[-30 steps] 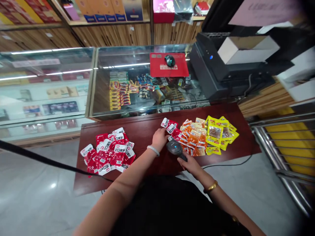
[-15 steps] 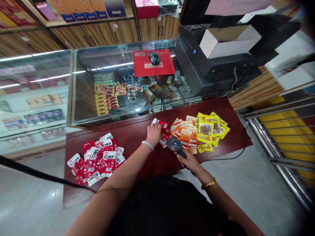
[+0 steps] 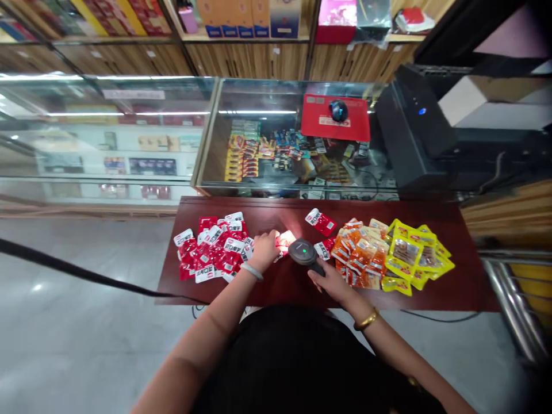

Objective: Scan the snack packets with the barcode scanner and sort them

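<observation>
My right hand is closed around the handle of a dark barcode scanner, whose top shows a green light. Between the scanner head and my left hand is a small red-and-white snack packet, brightly lit. My left fingers are closed on its edge and partly hide it. To the left lies a pile of similar red snack packets. Beyond the scanner, one red packet lies alone, and another red packet touches the orange snack packets. Yellow snack packets overlap at the right.
The packets lie on a dark red wooden board with a front edge near my body. Behind it stands a glass display counter bearing a red mat and computer mouse. A black machine stands at right; a dark cord crosses the left.
My view has turned left. My left hand has moved from the red packets beside the orange ones toward the left pile, with a packet now in its fingers. The scanner's light went from blue to green.
</observation>
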Available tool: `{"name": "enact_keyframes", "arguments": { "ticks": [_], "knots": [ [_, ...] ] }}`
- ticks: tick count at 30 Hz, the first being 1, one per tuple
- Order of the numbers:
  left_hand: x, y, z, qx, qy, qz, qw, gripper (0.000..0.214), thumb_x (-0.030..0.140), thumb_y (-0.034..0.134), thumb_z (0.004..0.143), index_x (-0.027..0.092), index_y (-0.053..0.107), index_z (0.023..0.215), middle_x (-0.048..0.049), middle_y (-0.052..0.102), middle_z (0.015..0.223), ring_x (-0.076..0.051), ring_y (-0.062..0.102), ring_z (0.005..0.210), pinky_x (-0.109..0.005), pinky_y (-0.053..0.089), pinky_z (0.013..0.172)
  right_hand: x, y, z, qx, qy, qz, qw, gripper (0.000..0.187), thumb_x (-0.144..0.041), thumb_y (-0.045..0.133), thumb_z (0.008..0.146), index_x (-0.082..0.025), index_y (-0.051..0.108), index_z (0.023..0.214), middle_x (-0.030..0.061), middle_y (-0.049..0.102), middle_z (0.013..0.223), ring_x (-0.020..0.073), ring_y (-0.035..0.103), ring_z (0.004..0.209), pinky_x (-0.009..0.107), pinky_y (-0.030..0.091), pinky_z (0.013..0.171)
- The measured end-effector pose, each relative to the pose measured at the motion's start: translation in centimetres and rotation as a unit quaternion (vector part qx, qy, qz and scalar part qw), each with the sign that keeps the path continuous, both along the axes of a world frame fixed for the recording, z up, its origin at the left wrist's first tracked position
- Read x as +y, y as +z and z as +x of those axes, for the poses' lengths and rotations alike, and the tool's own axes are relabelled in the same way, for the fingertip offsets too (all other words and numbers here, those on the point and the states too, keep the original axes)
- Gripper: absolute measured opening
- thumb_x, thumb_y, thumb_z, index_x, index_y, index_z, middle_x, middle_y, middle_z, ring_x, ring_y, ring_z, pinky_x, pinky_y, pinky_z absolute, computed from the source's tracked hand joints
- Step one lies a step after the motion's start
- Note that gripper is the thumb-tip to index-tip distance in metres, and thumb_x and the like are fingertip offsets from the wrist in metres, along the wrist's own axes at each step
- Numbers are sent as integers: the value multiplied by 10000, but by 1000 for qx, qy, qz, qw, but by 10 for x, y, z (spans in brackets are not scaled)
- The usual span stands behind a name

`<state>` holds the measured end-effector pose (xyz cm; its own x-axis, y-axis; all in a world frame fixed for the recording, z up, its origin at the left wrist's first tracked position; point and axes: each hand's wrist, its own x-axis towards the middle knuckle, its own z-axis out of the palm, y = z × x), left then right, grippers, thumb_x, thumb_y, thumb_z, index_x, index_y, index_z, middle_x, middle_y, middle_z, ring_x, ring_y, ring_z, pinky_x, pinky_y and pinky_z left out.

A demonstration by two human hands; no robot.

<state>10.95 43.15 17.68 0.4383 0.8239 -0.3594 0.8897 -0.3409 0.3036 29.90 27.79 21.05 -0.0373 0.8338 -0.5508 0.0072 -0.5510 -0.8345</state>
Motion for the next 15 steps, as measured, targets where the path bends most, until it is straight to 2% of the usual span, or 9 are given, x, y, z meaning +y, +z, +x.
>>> {"name": "enact_keyframes", "arguments": {
  "ticks": [5,9,12,15],
  "knots": [
    [0,8,-70,31,107,20,994,398,528,571,841,215,577,1087,-83,681,928,-260,619,947,-369,388,867,8,-8,-37,14,66,10,998,553,-511,637,829,-169,520,1248,-38,536,667,87,435,464,219,368,446],
    [5,15,-122,81,203,68,974,416,542,557,837,219,585,1098,-105,670,969,-301,582,1010,-425,383,895,13,-11,-59,13,101,12,995,564,-503,654,822,-163,530,1255,-20,567,712,86,447,481,215,377,450],
    [6,17,-140,89,254,93,958,412,503,578,823,217,585,1120,-127,636,1109,-335,511,1117,-457,371,928,15,-10,-67,16,110,18,994,569,-513,657,818,-165,534,1252,-12,582,732,89,457,491,214,381,448],
    [3,18,-142,72,282,130,948,485,462,601,807,212,533,1217,-137,574,1233,-342,458,1171,-468,351,966,15,-11,-68,11,110,18,994,575,-523,655,817,-162,532,1247,-9,588,736,91,462,484,216,385,446]
  ]
}}
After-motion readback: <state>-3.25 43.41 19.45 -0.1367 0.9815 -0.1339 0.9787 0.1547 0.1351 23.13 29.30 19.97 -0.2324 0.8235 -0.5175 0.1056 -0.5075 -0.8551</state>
